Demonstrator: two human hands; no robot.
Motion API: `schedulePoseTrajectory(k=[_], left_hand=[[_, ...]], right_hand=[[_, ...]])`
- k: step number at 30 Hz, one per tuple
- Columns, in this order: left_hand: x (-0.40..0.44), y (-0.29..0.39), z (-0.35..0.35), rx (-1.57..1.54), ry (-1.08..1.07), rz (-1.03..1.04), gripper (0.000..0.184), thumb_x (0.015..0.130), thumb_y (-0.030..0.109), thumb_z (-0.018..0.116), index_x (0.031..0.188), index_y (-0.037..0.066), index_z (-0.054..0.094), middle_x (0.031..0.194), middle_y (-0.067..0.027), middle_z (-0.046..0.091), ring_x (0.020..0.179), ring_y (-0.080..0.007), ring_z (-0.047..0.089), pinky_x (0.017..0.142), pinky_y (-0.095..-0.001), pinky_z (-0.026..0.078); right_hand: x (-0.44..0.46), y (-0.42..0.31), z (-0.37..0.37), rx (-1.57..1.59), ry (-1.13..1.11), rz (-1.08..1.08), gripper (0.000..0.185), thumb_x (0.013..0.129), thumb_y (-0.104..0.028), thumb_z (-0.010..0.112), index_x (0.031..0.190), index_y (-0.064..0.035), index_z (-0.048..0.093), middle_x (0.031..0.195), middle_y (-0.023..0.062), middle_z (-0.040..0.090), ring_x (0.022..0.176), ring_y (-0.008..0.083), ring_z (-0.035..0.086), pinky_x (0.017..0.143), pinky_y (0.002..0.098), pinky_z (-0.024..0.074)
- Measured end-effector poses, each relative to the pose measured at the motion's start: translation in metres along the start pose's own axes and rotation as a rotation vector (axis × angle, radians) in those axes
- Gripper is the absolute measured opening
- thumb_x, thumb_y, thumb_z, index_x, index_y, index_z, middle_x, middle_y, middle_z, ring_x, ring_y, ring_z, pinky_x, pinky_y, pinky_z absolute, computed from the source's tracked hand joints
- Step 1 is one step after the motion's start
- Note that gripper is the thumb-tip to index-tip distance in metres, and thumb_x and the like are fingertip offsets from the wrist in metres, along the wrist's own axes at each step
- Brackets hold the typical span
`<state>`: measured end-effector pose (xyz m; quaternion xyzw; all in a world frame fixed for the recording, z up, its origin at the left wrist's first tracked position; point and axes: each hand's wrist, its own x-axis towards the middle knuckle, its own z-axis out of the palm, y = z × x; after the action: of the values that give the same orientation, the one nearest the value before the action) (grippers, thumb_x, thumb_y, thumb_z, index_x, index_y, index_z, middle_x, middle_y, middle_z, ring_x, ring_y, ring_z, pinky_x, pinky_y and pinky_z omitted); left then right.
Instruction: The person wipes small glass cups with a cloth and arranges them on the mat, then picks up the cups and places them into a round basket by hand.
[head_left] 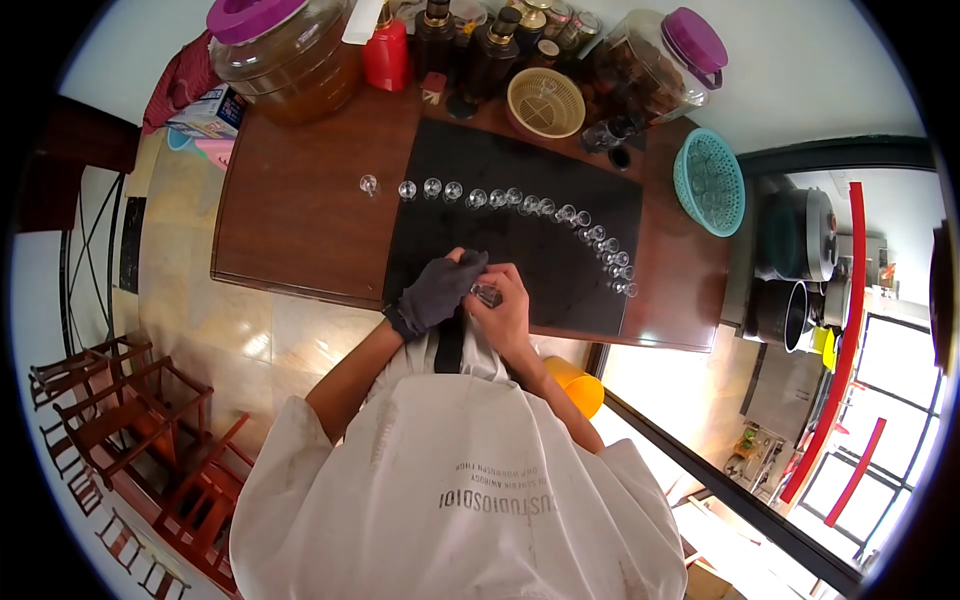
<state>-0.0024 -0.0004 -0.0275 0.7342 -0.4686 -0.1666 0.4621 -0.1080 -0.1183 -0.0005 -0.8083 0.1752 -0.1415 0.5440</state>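
At the table's near edge, my right hand [506, 310] is bare and closed around a small clear glass [487, 295]. My left hand [436, 288] wears a dark grey glove and is right beside it, its fingers curled in; I cannot make out what they hold, if anything. Beyond both hands, several small stemmed glasses [497, 198] form a curved row on the black mat [480, 250]. One more glass [369, 184] stands on bare brown wood at the left of the row.
Along the back of the table [300, 200] are a large purple-lidded jar [290, 75], a red bottle [386, 58], dark bottles [492, 50], a beige basket [545, 103] and another jar [650, 65]. A turquoise basket [709, 182] holds glassware at right. A yellow bin [577, 387] stands below.
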Motion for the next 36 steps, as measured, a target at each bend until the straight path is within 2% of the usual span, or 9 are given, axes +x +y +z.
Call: schedulePoseTrajectory(k=[6, 8, 12, 15, 17, 20, 23, 26, 36], left_hand=[[0.003, 0.008, -0.005, 0.082, -0.036, -0.056, 0.034, 0.081, 0.004, 0.055, 0.114, -0.002, 0.059, 0.104, -0.0164, 0.06, 0.086, -0.0297, 0.064, 0.072, -0.0333, 0.052], [0.005, 0.011, -0.006, -0.021, -0.089, -0.151, 0.036, 0.081, 0.004, 0.056, 0.116, -0.001, 0.058, 0.103, -0.0156, 0.06, 0.083, -0.03, 0.064, 0.07, -0.0337, 0.052], [0.007, 0.018, -0.01, -0.03, -0.033, -0.157, 0.038, 0.08, 0.004, 0.057, 0.118, -0.001, 0.055, 0.102, -0.0153, 0.059, 0.086, -0.0289, 0.064, 0.072, -0.0333, 0.051], [0.004, 0.02, -0.015, -0.333, -0.04, -0.241, 0.04, 0.079, 0.003, 0.057, 0.119, 0.0, 0.054, 0.102, -0.0151, 0.059, 0.089, -0.0285, 0.063, 0.076, -0.0332, 0.051], [0.003, 0.016, -0.015, -0.267, -0.014, -0.157, 0.041, 0.078, 0.002, 0.058, 0.118, 0.0, 0.054, 0.102, -0.0151, 0.058, 0.091, -0.0289, 0.062, 0.078, -0.0334, 0.05], [0.003, 0.014, -0.014, -0.268, 0.034, -0.115, 0.04, 0.075, 0.003, 0.061, 0.115, 0.001, 0.055, 0.101, -0.0146, 0.058, 0.09, -0.0304, 0.061, 0.078, -0.0345, 0.049], [0.008, 0.023, -0.023, -0.199, -0.023, -0.122, 0.032, 0.077, 0.003, 0.06, 0.108, 0.001, 0.054, 0.097, -0.0132, 0.057, 0.088, -0.0289, 0.061, 0.077, -0.0345, 0.049], [0.009, 0.027, -0.024, -0.149, 0.027, -0.125, 0.024, 0.079, 0.003, 0.059, 0.102, 0.001, 0.053, 0.094, -0.0119, 0.056, 0.085, -0.0263, 0.061, 0.074, -0.0332, 0.049], [0.006, 0.02, -0.023, -0.185, 0.059, -0.099, 0.029, 0.081, 0.007, 0.061, 0.108, 0.0, 0.052, 0.092, -0.0122, 0.056, 0.082, -0.0246, 0.061, 0.071, -0.0312, 0.049]], right_hand=[[0.0, 0.001, -0.001, 0.044, 0.004, -0.004, 0.025, 0.069, -0.002, 0.074, 0.09, 0.0017, 0.061, 0.102, 0.0126, 0.058, 0.083, 0.0191, 0.061, 0.072, 0.0282, 0.0493], [-0.001, 0.004, -0.001, 0.051, 0.002, 0.001, 0.024, 0.07, -0.002, 0.074, 0.09, 0.0017, 0.061, 0.103, 0.0124, 0.058, 0.083, 0.0184, 0.061, 0.073, 0.028, 0.0494], [0.0, 0.006, 0.0, 0.105, 0.007, 0.029, 0.022, 0.073, -0.005, 0.076, 0.09, 0.0009, 0.062, 0.104, 0.0102, 0.057, 0.084, 0.0165, 0.06, 0.074, 0.027, 0.0494], [0.0, 0.003, 0.0, 0.151, -0.001, 0.06, 0.021, 0.075, -0.007, 0.076, 0.089, 0.0, 0.063, 0.105, 0.0091, 0.054, 0.085, 0.0158, 0.06, 0.074, 0.0268, 0.0492], [0.001, 0.001, 0.0, 0.164, -0.006, 0.059, 0.02, 0.075, -0.007, 0.077, 0.089, -0.0005, 0.063, 0.105, 0.0087, 0.053, 0.086, 0.0157, 0.059, 0.075, 0.027, 0.0491], [0.002, -0.001, 0.001, 0.175, 0.011, 0.064, 0.025, 0.072, -0.013, 0.08, 0.089, -0.0024, 0.066, 0.101, 0.0115, 0.054, 0.091, 0.0213, 0.058, 0.079, 0.0304, 0.0474], [0.003, 0.0, 0.002, 0.172, 0.002, 0.042, 0.024, 0.072, -0.013, 0.08, 0.09, -0.0031, 0.067, 0.101, 0.0107, 0.052, 0.091, 0.0204, 0.057, 0.079, 0.0299, 0.0468], [0.003, 0.0, 0.003, 0.203, 0.005, 0.03, 0.024, 0.073, -0.013, 0.08, 0.09, -0.0035, 0.067, 0.102, 0.0093, 0.052, 0.09, 0.0194, 0.057, 0.079, 0.0292, 0.0466], [0.001, 0.0, 0.007, 0.472, -0.108, 0.105, 0.022, 0.079, -0.006, 0.074, 0.098, -0.0011, 0.064, 0.1, 0.0041, 0.052, 0.088, 0.0111, 0.054, 0.078, 0.0238, 0.0442]])
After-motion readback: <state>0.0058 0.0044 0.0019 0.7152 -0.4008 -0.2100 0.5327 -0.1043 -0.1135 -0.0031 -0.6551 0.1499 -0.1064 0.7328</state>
